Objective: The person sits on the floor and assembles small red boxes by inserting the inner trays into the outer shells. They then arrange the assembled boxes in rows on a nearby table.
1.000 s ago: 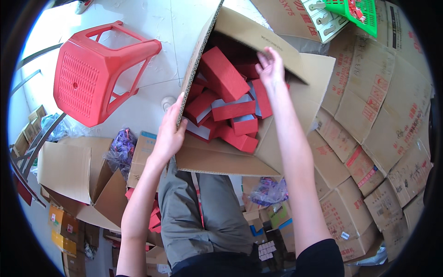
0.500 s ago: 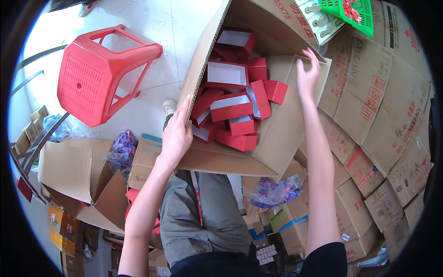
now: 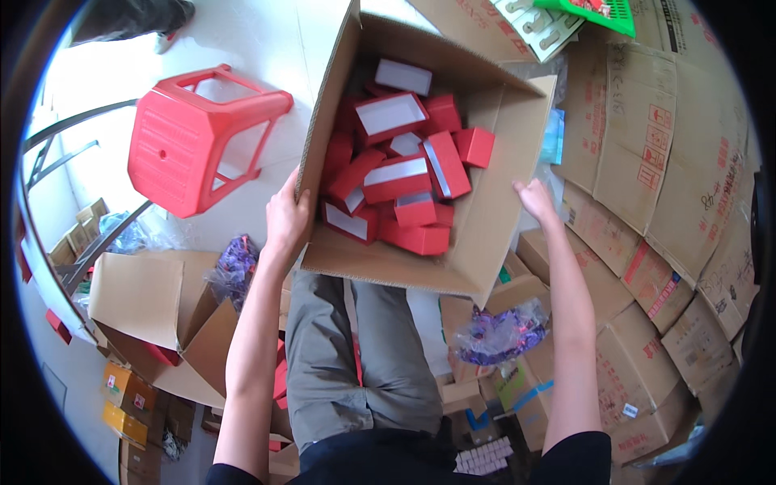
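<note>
Above a person's grey trousers (image 3: 327, 364), an open brown cardboard box (image 3: 511, 141) leans, its left edge clasped by the fingers of the left hand (image 3: 288, 217); the right hand (image 3: 535, 200) has fingers curled at the opposite edge, their hold unclear. Inside, small red rectangular boxes (image 3: 396, 190), several showing white interiors, lie jumbled. Beyond: a red plastic stool (image 3: 166, 158).

At least twelve red boxes (image 3: 396, 192), one red stool (image 3: 178, 137), one green basket (image 3: 618, 23); two purple bundles (image 3: 499, 338)

Matt cardboard carton (image 3: 509, 153), matt card boxes (image 3: 396, 190), smooth plastic stool (image 3: 174, 149)
</note>
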The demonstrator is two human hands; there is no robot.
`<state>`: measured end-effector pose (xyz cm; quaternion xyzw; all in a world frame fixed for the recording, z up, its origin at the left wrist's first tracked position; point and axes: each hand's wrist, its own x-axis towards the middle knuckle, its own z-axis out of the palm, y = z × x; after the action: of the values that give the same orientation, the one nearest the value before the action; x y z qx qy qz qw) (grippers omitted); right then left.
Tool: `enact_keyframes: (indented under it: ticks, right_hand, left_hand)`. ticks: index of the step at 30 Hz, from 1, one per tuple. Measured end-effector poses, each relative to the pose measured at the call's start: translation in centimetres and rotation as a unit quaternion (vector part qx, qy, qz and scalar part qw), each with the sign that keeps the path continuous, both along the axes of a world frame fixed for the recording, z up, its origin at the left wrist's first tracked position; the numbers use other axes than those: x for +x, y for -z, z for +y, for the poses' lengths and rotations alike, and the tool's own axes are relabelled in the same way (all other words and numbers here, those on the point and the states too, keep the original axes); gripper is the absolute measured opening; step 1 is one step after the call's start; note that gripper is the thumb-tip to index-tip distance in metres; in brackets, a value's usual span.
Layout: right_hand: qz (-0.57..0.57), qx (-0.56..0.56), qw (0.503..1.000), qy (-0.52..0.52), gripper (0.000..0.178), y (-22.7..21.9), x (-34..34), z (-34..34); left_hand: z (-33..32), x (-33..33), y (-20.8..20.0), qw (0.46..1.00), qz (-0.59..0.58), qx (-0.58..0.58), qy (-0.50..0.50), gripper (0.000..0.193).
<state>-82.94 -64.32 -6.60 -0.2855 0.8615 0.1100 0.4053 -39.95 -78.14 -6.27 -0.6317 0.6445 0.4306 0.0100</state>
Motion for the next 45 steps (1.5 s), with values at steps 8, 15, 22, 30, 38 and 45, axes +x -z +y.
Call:
enact_keyframes:
  ticks: [8, 15, 22, 30, 38, 45]
  right_hand:
    - [0.075, -0.101, 0.987, -0.095, 0.043, -18.2, 4.6, 1.1]
    - [0.069, -0.255, 0.958, -0.113, 0.032, -34.8, 9.7, 4.1]
    - [0.167, -0.357, 0.893, -0.217, 0.036, -46.3, 19.6, 3.2]
    - [0.163, -0.406, 0.815, -0.381, 0.034, -51.1, 31.8, -5.9]
    - [0.238, -0.412, 0.741, -0.474, 0.036, -58.3, 53.7, -16.7]
    - [0.196, -0.416, 0.619, -0.636, 0.025, -65.4, 73.0, -29.1]
  left_hand:
    - [2.3, 4.5, -15.5, 0.996, 0.055, -0.068, -0.012, 0.039]
    - [8.5, 11.9, -30.4, 0.98, 0.088, -0.152, -0.088, 0.039]
    - [19.0, 21.0, -33.6, 0.94, 0.137, -0.244, -0.197, 0.041]
    - [19.5, 30.5, -32.8, 0.887, 0.177, -0.271, -0.328, 0.041]
    - [11.8, 48.3, -31.0, 0.857, 0.216, -0.292, -0.366, 0.041]
    - [-1.8, 66.9, -32.3, 0.81, 0.37, -0.249, -0.381, 0.036]
